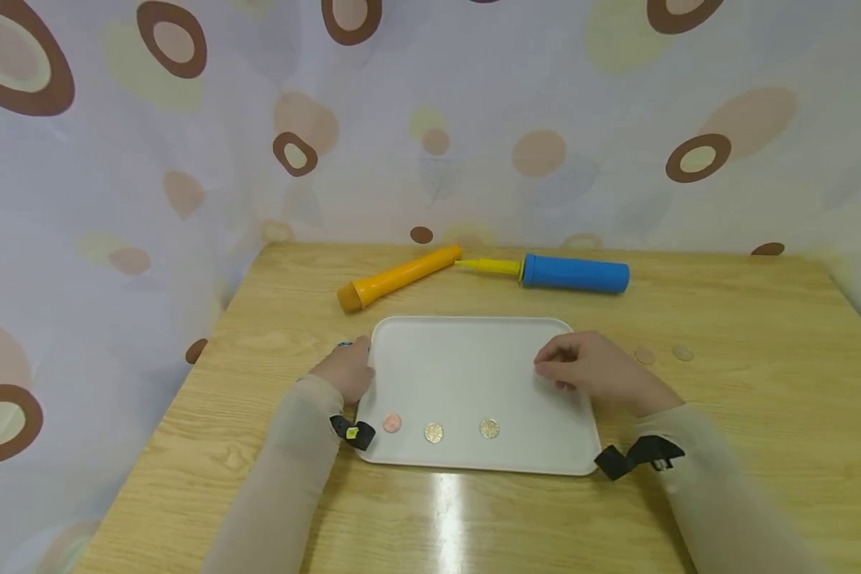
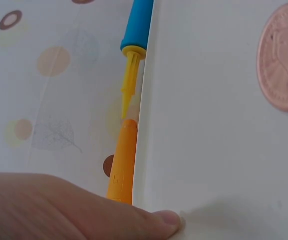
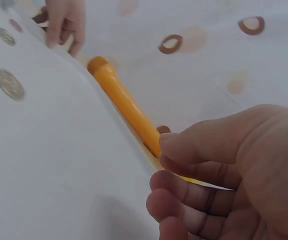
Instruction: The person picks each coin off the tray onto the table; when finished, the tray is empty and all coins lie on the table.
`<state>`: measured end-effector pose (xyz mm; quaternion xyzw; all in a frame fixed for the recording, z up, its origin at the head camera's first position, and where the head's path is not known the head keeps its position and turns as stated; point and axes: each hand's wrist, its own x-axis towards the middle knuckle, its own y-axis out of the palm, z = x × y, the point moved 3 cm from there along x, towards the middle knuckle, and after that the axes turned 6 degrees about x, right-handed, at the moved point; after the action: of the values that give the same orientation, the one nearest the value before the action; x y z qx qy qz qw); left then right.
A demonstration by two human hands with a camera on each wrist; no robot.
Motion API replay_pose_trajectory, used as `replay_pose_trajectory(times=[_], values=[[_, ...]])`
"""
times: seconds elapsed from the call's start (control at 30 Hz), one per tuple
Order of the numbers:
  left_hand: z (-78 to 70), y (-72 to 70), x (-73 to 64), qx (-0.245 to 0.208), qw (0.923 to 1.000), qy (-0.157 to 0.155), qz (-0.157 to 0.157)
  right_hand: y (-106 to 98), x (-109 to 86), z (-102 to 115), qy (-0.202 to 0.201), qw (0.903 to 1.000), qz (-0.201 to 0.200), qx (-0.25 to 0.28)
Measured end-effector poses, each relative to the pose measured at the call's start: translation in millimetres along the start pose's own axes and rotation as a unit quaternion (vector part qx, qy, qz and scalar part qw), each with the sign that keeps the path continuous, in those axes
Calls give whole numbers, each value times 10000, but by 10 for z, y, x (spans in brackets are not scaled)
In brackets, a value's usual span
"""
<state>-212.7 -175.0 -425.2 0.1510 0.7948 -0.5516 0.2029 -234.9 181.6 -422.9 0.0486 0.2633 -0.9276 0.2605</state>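
One of the hands, the left hand (image 1: 344,371), holds the left edge of a white tray (image 1: 466,367), its thumb lying over the rim onto the inside. The right hand (image 1: 594,371) is above the right part of the tray, palm side turned toward the tray's middle, fingers bent and the thumb tip close to the forefinger. No coin shows between them, but whether something small is pinched there I cannot tell.

Three coins lie flat in the tray, in a loose row along its near side: a copper coin (image 1: 391,423) at the left, a pale gold coin (image 1: 434,433) next to it, and another gold-toned coin (image 1: 489,428) a bit farther right. The copper one has a raised picture on its face.

Outside the tray, just beyond the right hand, a brownish coin (image 1: 644,355) and a pale coin (image 1: 683,352) lie side by side, apart, on the wooden worktop (image 1: 775,399).

Behind the tray an orange tube (image 1: 409,275) with a darker, thicker end lies at a slant. To its right is a blue pump (image 1: 577,273), its yellow nozzle (image 1: 495,265) pointing at the tube's far end. A pale cloth (image 1: 373,96) with brown rings and spots hangs behind the worktop.
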Motion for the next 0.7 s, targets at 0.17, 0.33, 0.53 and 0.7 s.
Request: replay_pose_trajectory(times=[0.17,0.33,0.53,0.7], values=[[29,17,33,21,10000,25,-39,350,47,93,-209,9987,432,-163],[10,2,71,81,10000,-4,-23,519,43,137,-483,9966,622,-244],[1,-4,20,74,10000,5,-7,677,7,197,-677,9929,749,-630],[-11,3,-26,88,10000,-17,-22,761,-33,252,-917,9852,787,-1215]])
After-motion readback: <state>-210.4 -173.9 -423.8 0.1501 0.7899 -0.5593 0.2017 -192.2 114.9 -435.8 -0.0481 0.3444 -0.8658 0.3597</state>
